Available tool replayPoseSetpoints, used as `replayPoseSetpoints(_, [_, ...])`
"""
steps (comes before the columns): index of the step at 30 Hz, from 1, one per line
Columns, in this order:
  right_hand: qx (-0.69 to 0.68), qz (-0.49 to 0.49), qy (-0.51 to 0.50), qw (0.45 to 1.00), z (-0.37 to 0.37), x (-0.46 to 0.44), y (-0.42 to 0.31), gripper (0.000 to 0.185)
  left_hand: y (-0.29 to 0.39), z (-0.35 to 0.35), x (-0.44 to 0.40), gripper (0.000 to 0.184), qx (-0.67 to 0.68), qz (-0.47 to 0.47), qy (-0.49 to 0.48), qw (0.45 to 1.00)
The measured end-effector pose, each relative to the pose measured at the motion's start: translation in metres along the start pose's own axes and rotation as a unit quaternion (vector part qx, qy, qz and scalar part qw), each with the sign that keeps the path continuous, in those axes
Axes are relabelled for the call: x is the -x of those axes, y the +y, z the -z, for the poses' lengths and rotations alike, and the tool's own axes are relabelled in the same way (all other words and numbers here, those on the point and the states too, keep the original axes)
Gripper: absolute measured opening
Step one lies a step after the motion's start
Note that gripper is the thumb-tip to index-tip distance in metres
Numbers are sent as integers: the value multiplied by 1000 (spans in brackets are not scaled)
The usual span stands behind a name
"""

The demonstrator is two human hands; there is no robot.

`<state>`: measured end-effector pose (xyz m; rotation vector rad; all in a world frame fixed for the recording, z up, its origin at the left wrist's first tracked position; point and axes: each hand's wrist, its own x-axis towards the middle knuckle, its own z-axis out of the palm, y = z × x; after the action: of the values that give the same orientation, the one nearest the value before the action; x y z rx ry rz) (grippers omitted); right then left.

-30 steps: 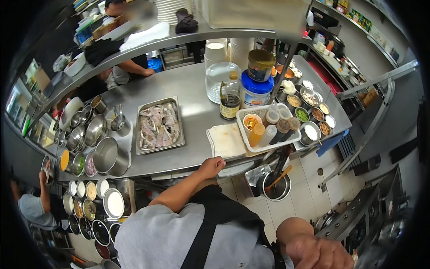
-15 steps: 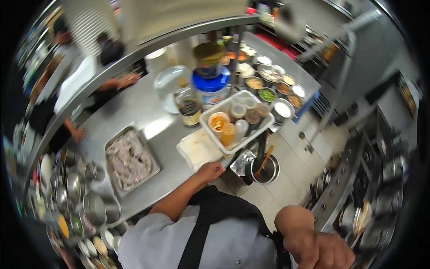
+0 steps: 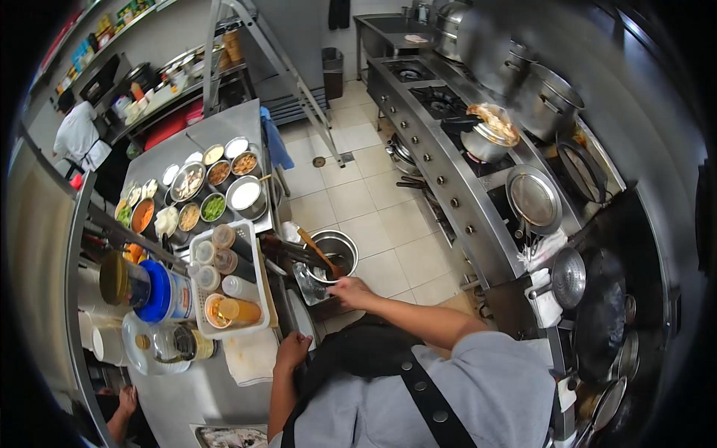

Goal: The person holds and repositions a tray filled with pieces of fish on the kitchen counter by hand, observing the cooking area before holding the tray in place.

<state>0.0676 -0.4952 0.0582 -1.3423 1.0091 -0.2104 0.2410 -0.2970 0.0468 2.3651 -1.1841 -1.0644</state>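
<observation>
My left hand (image 3: 293,349) is at the counter's edge, beside a folded cloth (image 3: 248,357), with its fingers curled in; what they hold, if anything, is hidden. My right hand (image 3: 352,293) reaches forward just below a metal pot (image 3: 354,252) that has a wooden spoon (image 3: 315,248) leaning in it. Its fingers are bent together near the rim of a square metal container (image 3: 309,285); I cannot make out what is in them. Left of the pot, a white plastic basket (image 3: 263,296) holds several squeeze bottles and a cup of orange food.
Bowls of chopped ingredients (image 3: 215,207) crowd the counter's far end. A stove (image 3: 448,172) with a steaming-hot-looking pan (image 3: 487,143) runs along the right. A stepladder (image 3: 287,67) stands beyond the tiled floor (image 3: 373,224). Co-workers (image 3: 82,131) are at the left.
The view has swung right toward the stove. My right hand has moved from low at my right side to beside the pot and container. My left hand stays by the counter edge.
</observation>
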Motion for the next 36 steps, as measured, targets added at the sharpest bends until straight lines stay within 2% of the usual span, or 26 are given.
replayPoseSetpoints(1, [29, -35, 60, 997, 16, 3, 28, 30, -7, -7, -8, 39, -9, -22, -6, 1000])
replayPoseSetpoints(2, [86, -7, 118, 989, 33, -10, 92, 31, -9, -9, -13, 39, 0, -30, -26, 999])
replayPoseSetpoints(3, [142, -79, 151, 975, 54, 0, 126, 35, -8, -12, -17, 40, 11, -37, -46, 998])
replayPoseSetpoints(4, [296, -3, 154, 943, 78, -1, 193, 37, -6, -14, -20, 40, 22, -43, -66, 997])
replayPoseSetpoints(5, [350, -43, 148, 924, 99, 20, 230, 35, 7, -9, -18, 40, 0, -56, -78, 995])
replayPoseSetpoints(6, [293, -162, 281, 899, 108, 31, 301, 32, 14, -8, -19, 40, 4, -62, -88, 994])
replayPoseSetpoints(8, [300, -225, 323, 869, 132, 83, 350, 34, 22, -7, -22, 40, 13, -72, -106, 992])
replayPoseSetpoints(9, [196, -329, 224, 896, 143, 116, 310, 35, 24, -9, -25, 40, 13, -72, -110, 991])
replayPoseSetpoints(12, [241, -342, 215, 883, 150, 131, 334, 38, 26, -19, -36, 39, 10, -74, -120, 990])
replayPoseSetpoints(16, [236, -306, 168, 907, 149, 105, 342, 49, 14, -44, -56, 38, -1, -90, -135, 987])
replayPoseSetpoints(17, [227, -292, 153, 916, 147, 104, 295, 48, 9, -54, -64, 38, -2, -98, -138, 986])
replayPoseSetpoints(18, [219, -276, 138, 926, 146, 103, 265, 48, 8, -62, -71, 37, 18, -80, -146, 986])
replayPoseSetpoints(21, [228, -194, 151, 942, 155, 68, 287, 45, 6, -89, -89, 36, 76, -28, -155, 985])
replayPoseSetpoints(23, [159, -194, 171, 953, 164, 63, 284, 43, -5, -108, -99, 34, 114, 6, -139, 984])
replayPoseSetpoints(24, [125, -193, 181, 956, 171, 61, 282, 42, -11, -115, -99, 33, 104, 32, -133, 985])
replayPoseSetpoints(27, [190, -140, 217, 947, 198, 72, 295, 40, -42, -140, -98, 29, 61, 84, -126, 987])
replayPoseSetpoints(30, [187, -230, 164, 941, 235, 102, 291, 40, -96, -173, -99, 24, -89, 28, -167, 981])
replayPoseSetpoints(32, [147, -245, 195, 938, 256, 105, 330, 40, -117, -193, -101, 22, -214, -56, -191, 956])
replayPoseSetpoints(35, [160, -262, 218, 926, 277, 129, 369, 39, -116, -214, -105, 22, -378, -202, -188, 884])
replayPoseSetpoints(36, [178, -268, 222, 921, 282, 139, 373, 40, -106, -222, -106, 23, -439, -269, -160, 842])
